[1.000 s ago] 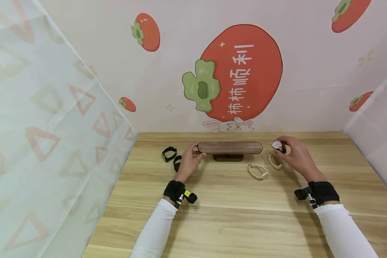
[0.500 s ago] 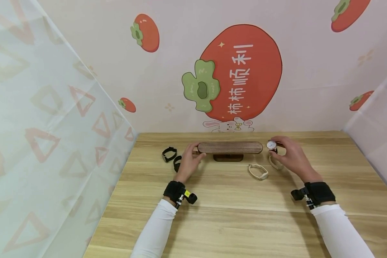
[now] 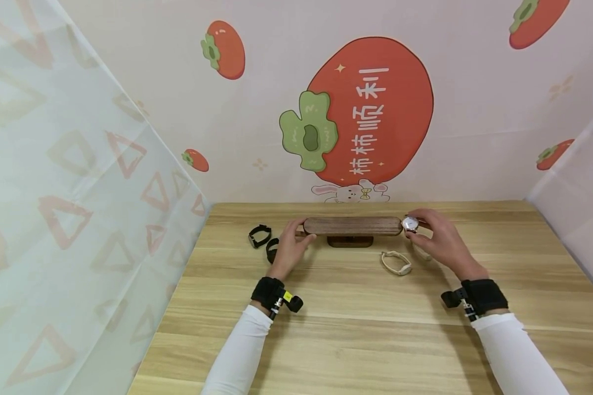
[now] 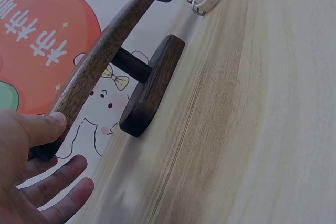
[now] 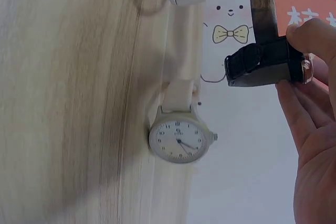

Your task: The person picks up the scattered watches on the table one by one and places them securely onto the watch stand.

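A dark wooden watch stand (image 3: 353, 225), a rounded bar on a post and base, stands near the back wall. My left hand (image 3: 289, 249) grips the bar's left end; in the left wrist view the thumb (image 4: 55, 121) lies on top. At the other end, my right hand (image 3: 445, 241) pinches a black-strapped wristwatch (image 3: 410, 223) by its case, the white dial facing me in the head view. Its closed strap loop (image 5: 257, 64) meets the bar's tip; I cannot tell how far the bar reaches inside. A cream watch (image 5: 178, 137) lies just below that hand.
Another cream watch (image 3: 396, 263) lies on the wooden table (image 3: 346, 340), in front of the stand's right half. Two black watches, one farther left (image 3: 259, 236) and one beside the left hand (image 3: 272, 249), lie at the left. A patterned wall (image 3: 257, 126) rises behind.
My right hand has carried the black-strapped watch leftward until it meets the bar's right end. The left hand and the stand have stayed in place.
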### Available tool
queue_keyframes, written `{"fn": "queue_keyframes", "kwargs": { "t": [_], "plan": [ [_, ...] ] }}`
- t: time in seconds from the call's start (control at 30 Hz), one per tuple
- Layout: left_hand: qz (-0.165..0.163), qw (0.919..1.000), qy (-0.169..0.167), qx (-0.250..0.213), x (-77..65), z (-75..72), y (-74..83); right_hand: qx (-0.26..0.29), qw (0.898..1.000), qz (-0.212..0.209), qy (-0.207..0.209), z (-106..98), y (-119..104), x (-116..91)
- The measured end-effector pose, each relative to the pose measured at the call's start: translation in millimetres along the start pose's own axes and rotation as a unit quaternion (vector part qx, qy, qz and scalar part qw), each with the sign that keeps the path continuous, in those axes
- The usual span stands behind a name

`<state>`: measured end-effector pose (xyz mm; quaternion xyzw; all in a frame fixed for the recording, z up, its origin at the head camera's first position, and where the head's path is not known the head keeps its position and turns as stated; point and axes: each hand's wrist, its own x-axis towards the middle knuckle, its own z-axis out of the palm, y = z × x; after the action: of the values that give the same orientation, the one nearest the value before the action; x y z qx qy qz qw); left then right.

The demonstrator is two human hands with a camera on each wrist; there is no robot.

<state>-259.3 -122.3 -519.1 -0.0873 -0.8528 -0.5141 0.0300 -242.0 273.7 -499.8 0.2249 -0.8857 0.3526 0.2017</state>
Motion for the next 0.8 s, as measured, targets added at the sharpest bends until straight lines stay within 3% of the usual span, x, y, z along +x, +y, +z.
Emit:
{"fn": "queue_keyframes", "kwargs": {
  "t": [0.8],
  "plan": [
    [-0.008, 0.9999, 0.002, 0.015, -0.1, 0.8, 2.7, 0.015, 1.000, -0.017, -0.001, 14, -4, 1]
  ]
}}
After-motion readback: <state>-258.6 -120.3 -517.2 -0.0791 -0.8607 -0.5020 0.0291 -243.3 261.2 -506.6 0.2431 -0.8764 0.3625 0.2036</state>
